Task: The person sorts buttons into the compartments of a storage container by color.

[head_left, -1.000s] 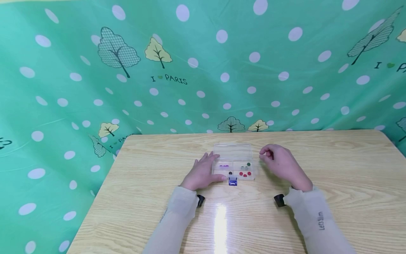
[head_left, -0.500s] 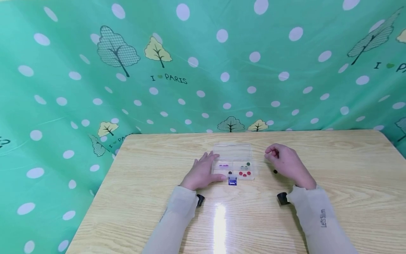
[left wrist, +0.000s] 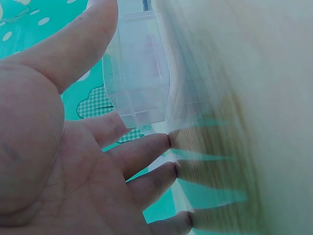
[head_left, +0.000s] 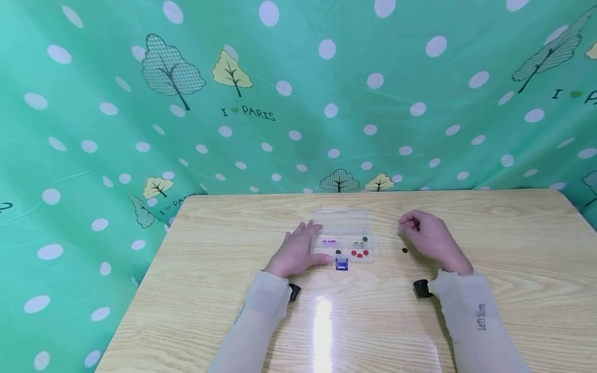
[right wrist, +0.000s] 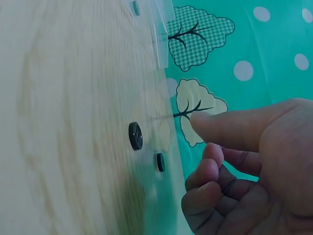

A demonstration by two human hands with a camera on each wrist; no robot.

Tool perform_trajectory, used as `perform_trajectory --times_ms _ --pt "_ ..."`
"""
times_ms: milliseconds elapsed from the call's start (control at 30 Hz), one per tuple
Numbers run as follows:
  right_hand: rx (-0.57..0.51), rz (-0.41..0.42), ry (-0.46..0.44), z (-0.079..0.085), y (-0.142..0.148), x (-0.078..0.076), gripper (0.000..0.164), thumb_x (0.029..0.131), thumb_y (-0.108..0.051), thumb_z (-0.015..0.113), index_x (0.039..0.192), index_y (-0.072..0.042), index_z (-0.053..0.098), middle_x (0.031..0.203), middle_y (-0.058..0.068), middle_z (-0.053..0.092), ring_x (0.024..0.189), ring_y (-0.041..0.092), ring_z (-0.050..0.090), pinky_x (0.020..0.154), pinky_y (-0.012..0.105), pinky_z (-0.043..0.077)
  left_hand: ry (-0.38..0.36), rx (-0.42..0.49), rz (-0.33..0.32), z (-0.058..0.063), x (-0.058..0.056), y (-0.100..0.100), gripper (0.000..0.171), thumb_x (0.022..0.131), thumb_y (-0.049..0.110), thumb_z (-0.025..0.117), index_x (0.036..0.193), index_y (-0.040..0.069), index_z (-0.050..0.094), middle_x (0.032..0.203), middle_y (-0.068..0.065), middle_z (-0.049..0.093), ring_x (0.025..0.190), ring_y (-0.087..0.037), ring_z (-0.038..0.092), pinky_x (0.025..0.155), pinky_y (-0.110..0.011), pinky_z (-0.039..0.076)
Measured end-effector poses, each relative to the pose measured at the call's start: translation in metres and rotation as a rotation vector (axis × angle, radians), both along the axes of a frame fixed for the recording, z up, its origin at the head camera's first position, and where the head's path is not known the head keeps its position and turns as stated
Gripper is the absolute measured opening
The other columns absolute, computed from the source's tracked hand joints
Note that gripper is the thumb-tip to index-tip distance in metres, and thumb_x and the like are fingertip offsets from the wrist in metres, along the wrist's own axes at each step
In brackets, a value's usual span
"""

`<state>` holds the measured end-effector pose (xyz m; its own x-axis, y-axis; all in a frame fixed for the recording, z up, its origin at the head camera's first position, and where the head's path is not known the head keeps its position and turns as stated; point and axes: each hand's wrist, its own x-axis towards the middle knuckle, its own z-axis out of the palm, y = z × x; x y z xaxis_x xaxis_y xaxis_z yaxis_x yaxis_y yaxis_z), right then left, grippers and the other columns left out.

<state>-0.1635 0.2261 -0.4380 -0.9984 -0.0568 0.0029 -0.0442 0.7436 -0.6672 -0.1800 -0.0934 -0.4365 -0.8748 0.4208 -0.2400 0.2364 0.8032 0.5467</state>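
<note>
My left hand [head_left: 295, 253] rests at the left side of a clear plastic compartment box [head_left: 346, 221], its thumb along the front edge and fingers spread on the table. The raised lid stands at the back. Inside are red buttons [head_left: 359, 255], purple buttons [head_left: 328, 241], a dark button [head_left: 338, 252] and green buttons [head_left: 365, 239]. Right of the box, my right hand [head_left: 428, 235] hovers over the table with loosely curled fingers and nothing visible between them. A black button [right wrist: 135, 136] lies near it, with a smaller dark button [right wrist: 160, 162] beyond in the right wrist view.
A blue latch [head_left: 342, 264] sticks out at the box's front. The wooden table [head_left: 233, 311] ends at the back against a green dotted curtain [head_left: 298, 103]. Each wrist carries a black camera [head_left: 423, 288].
My right hand has moved right, away from the box, uncovering a black button on the table. My left hand and the box have stayed in place.
</note>
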Motion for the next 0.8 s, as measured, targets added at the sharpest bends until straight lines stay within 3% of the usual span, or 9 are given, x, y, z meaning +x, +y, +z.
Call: perform_trajectory --times_ms 333,800 --pt "0.031 -0.022 -0.139 -0.0001 0.0057 0.0019 0.021 0.096 -0.010 0.065 0.112 0.003 0.063 0.091 0.010 0.054 0.083 0.026 0.050 0.070 0.035 0.042 0.001 0.012 0.000 0.0017 0.0007 0.0003 0.091 0.084 0.047 0.077 0.157 0.014 0.034 0.166 -0.010 0.020 0.154 -0.031 0.010 0.122 -0.056 0.005" --pt "0.053 -0.058 -0.183 -0.0028 0.0061 0.0009 0.024 0.096 -0.012 0.066 0.113 0.004 0.062 0.093 0.012 0.055 0.083 0.027 0.051 0.068 0.035 0.042 -0.003 0.005 0.001 0.0010 0.0005 0.0002 0.091 0.084 0.048 0.077 0.157 0.014 0.034 0.166 -0.009 0.019 0.154 -0.031 0.009 0.122 -0.056 0.005"
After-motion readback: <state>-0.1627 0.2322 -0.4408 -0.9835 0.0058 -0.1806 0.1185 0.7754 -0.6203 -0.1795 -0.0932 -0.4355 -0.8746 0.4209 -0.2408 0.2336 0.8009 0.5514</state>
